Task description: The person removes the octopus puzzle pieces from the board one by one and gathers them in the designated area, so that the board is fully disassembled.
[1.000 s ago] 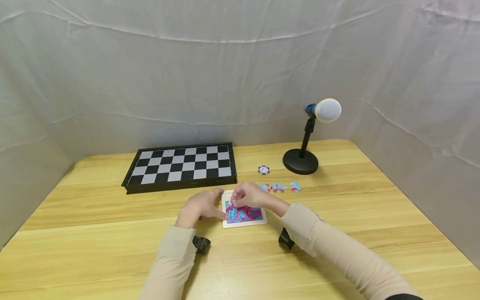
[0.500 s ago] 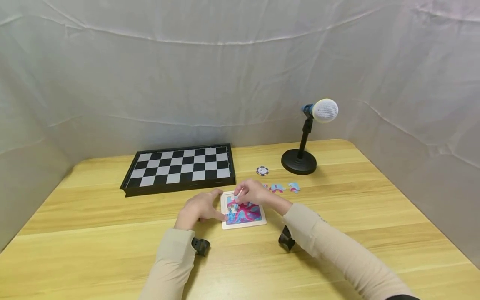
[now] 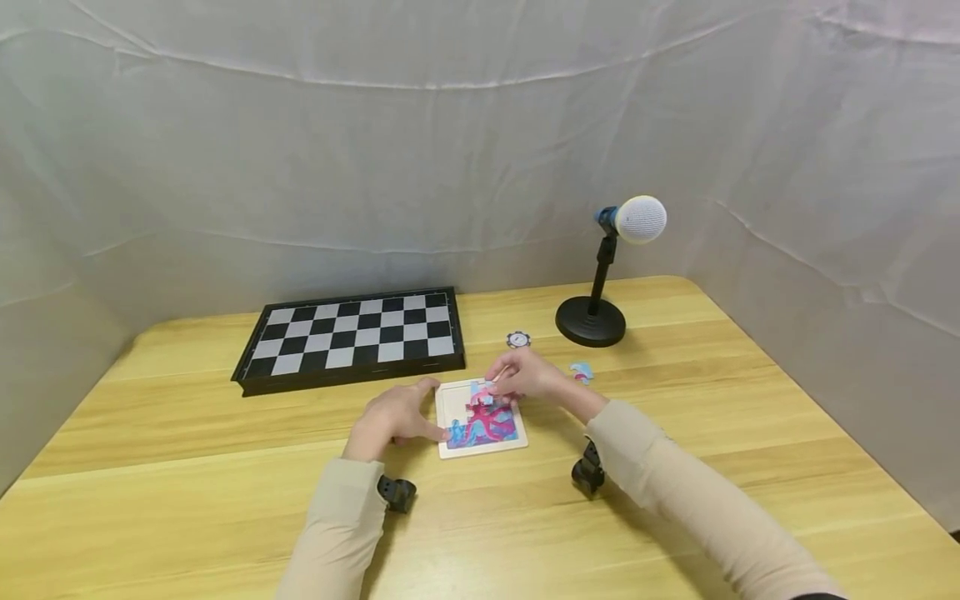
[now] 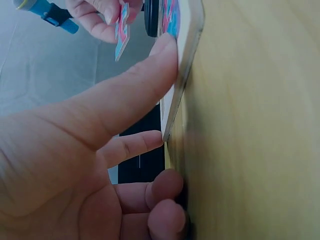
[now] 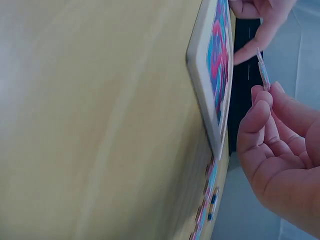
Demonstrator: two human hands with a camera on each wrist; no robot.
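Observation:
A square jigsaw tray [image 3: 487, 451] with a pale rim holds part of a pink octopus picture; its upper left shows bare board. My left hand [image 3: 396, 415] lies along its left side. In the left wrist view the thumb [image 4: 162, 60] presses on the rim, the index finger [image 4: 142, 143] touches a corner, and the other fingers bend on the table. My right hand [image 3: 528, 375] pinches a blue-and-pink puzzle piece [image 5: 263, 70] between thumb and fingertips. In the right wrist view that piece stands tilted, raised above the tray.
A loose puzzle piece [image 3: 581, 372] lies right of the tray; others are mostly hidden behind my right hand. Farther back are a poker chip [image 3: 518, 340] and a microphone [image 3: 640, 219] on a black stand [image 3: 591, 322]. A black-and-white chessboard [image 3: 352, 340] sits at back left.
My right hand has shifted right over the tray with the pinched piece, which was over the upper left. More bare board now shows there. My left hand stays at the tray's side.

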